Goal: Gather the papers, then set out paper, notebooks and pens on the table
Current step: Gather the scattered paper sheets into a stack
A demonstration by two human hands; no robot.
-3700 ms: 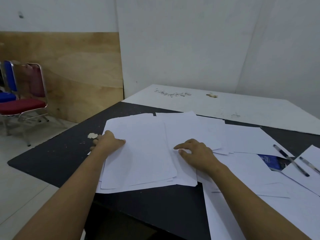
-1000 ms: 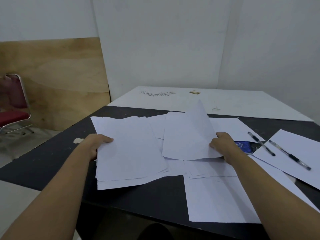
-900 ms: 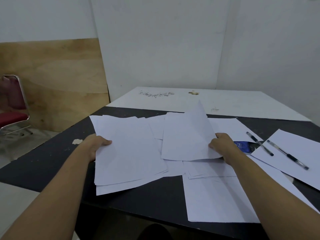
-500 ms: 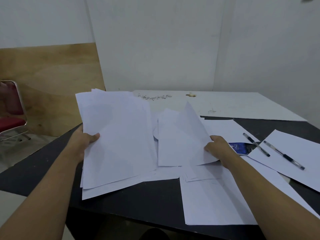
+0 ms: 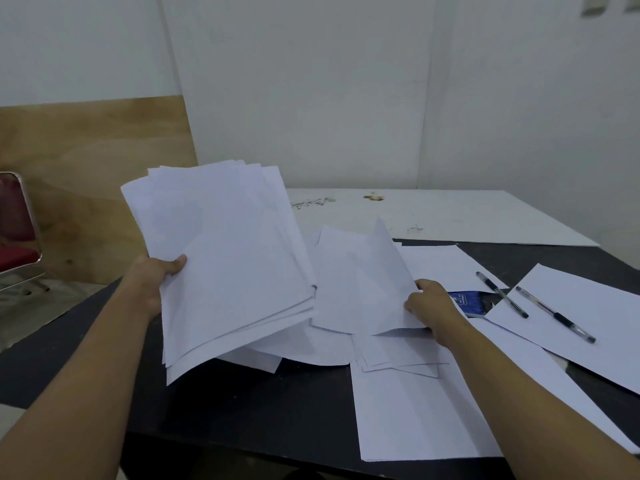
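Observation:
My left hand grips a stack of several white sheets by its left edge, raised and tilted up off the black table. My right hand pinches a smaller bunch of white sheets at its right edge, partly lifted. More loose sheets lie flat under and in front of my right arm. A blue notebook shows partly from under the papers. Two black pens lie to the right, one resting on a separate sheet.
A white board covers the far part of the table against the white wall. A wooden panel leans at the left. A red chair stands on the floor at the far left. The table's front edge runs just below my arms.
My left hand has lifted its stack from flat on the table to a raised, tilted position. My right hand went from pressing the papers to pinching a bunch and lifting its edge.

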